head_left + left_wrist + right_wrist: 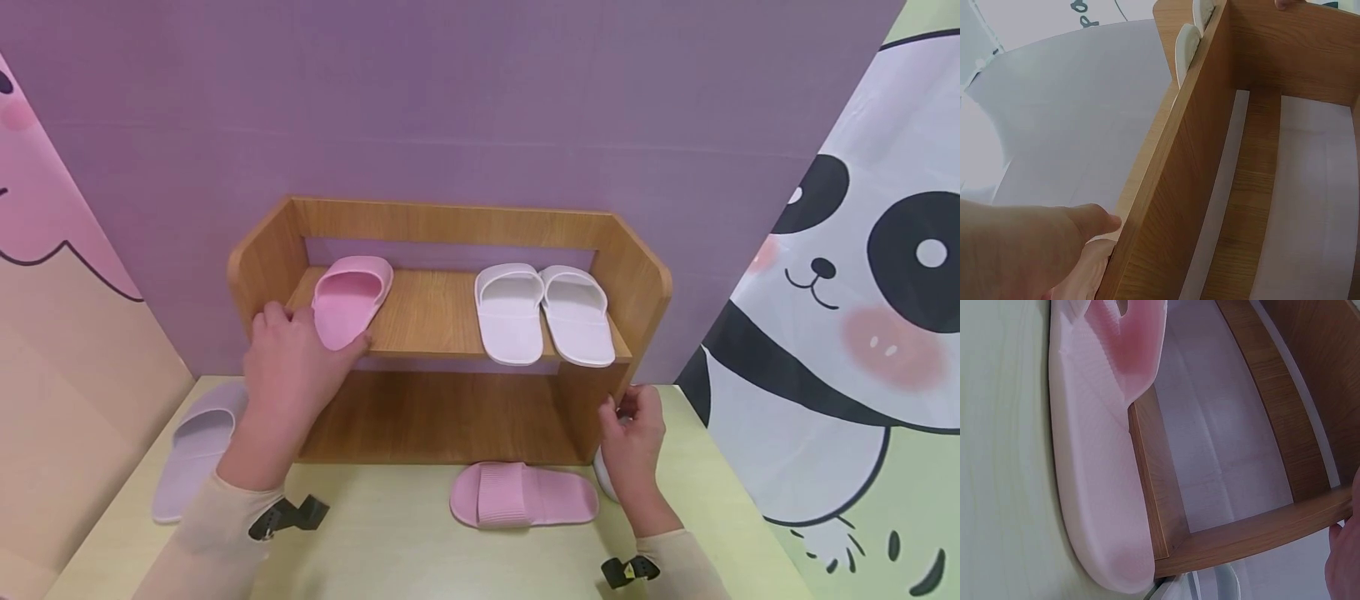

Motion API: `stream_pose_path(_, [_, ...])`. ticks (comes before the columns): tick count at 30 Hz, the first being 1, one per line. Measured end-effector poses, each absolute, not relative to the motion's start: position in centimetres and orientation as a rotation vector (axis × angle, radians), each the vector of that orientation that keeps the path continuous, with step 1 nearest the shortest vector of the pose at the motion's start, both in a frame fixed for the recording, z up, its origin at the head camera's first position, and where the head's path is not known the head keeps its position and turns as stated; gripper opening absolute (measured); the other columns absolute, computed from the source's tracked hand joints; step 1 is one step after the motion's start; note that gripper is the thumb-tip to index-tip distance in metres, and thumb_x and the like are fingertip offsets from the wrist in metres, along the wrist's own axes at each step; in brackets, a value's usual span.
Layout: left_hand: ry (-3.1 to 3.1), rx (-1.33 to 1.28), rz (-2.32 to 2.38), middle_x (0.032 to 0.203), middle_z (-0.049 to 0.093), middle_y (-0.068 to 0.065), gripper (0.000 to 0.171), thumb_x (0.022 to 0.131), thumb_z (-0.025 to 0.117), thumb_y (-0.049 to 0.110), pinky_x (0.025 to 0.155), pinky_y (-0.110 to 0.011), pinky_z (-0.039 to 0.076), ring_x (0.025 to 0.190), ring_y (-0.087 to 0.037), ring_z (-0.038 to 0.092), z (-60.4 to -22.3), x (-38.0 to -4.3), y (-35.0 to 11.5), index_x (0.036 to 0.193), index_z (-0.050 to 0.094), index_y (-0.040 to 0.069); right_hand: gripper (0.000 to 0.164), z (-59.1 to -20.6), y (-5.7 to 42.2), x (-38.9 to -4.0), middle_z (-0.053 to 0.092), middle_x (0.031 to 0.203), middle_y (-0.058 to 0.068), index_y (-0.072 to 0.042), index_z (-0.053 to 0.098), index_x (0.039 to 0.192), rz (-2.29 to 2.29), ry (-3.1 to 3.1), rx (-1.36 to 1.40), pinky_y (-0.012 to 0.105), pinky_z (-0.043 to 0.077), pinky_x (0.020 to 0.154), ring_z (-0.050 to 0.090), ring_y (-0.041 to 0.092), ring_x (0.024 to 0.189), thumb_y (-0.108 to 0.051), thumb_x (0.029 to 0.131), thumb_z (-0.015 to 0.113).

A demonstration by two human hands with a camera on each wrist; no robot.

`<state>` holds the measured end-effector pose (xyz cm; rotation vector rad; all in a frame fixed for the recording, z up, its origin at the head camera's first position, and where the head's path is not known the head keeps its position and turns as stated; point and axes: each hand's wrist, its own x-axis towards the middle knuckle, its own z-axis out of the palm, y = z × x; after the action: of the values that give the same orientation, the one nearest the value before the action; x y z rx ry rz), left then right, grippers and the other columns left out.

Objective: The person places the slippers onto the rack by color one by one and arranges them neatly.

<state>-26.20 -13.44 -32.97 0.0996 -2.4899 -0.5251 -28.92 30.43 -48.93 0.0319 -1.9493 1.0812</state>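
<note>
A wooden two-tier shoe rack (431,317) stands against the purple backdrop. At its left side, my left hand (294,362) grips the side panel and upper shelf, thumb along the shelf's front edge beside a pink slipper (341,321). My right hand (634,442) grips the front edge of the right side panel, low down. Two white slippers (512,333) sit side by side on the right of the upper shelf. In the left wrist view the thumb (1094,222) lies at the shelf edge. The fingertips behind the left panel are hidden.
On the pale table (375,533), a pink slipper (551,496) lies sideways before the rack. A pale lilac slipper (191,462) is left of the rack, and a white object (604,477) shows partly behind the right hand. Cartoon-printed panels (847,375) flank both sides.
</note>
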Motion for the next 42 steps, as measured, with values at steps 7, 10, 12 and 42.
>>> stream_pose_path(7, [-2.462, 0.073, -0.528, 0.124, 0.055, -0.031, 0.097, 0.087, 0.077, 0.075, 0.075, -0.073, 0.056, 0.115, -0.05, 0.053, -33.2, -25.7, -13.8, 0.13, 0.064, -0.011, 0.012, -48.8, 30.5, -28.9, 0.062, 0.104, 0.016, 0.003, 0.058, 0.107, 1.084, -1.948, 0.03, 0.018, 0.048, 0.076, 0.058, 0.012, 0.09, 0.006, 0.099, 0.066])
stream_pose_path(10, [-2.438, 0.045, -0.594, 0.13, 0.055, -0.031, 0.095, 0.088, 0.079, 0.072, 0.081, -0.072, 0.056, 0.118, -0.05, 0.052, -33.4, -25.4, -14.0, 0.137, 0.063, -0.008, 0.012, -48.8, 30.5, -28.9, 0.062, 0.104, 0.017, 0.003, 0.058, 0.107, 1.089, -1.946, 0.029, 0.02, 0.048, 0.075, 0.058, 0.013, 0.09, 0.006, 0.099, 0.066])
stream_pose_path(12, [-2.418, 0.033, -0.653, 0.13, 0.055, -0.029, 0.092, 0.089, 0.08, 0.069, 0.086, -0.07, 0.054, 0.119, -0.049, 0.053, -33.4, -25.2, -14.2, 0.139, 0.063, -0.006, 0.012, -48.8, 30.5, -28.8, 0.061, 0.104, 0.017, 0.003, 0.058, 0.107, 1.09, -1.945, 0.029, 0.021, 0.049, 0.075, 0.058, 0.013, 0.09, 0.006, 0.099, 0.066])
stream_pose_path(42, [-2.161, -0.035, -1.278, 0.141, 0.055, -0.019, 0.063, 0.096, 0.083, 0.01, 0.097, -0.012, 0.048, 0.126, -0.034, 0.062, -41.8, -26.5, -23.0, 0.15, 0.053, -0.002, 0.013, -48.7, 30.4, -28.7, 0.063, 0.105, 0.018, 0.004, 0.059, 0.109, 1.091, -1.937, 0.049, 0.02, 0.05, 0.076, 0.059, 0.009, 0.089, 0.007, 0.099, 0.066])
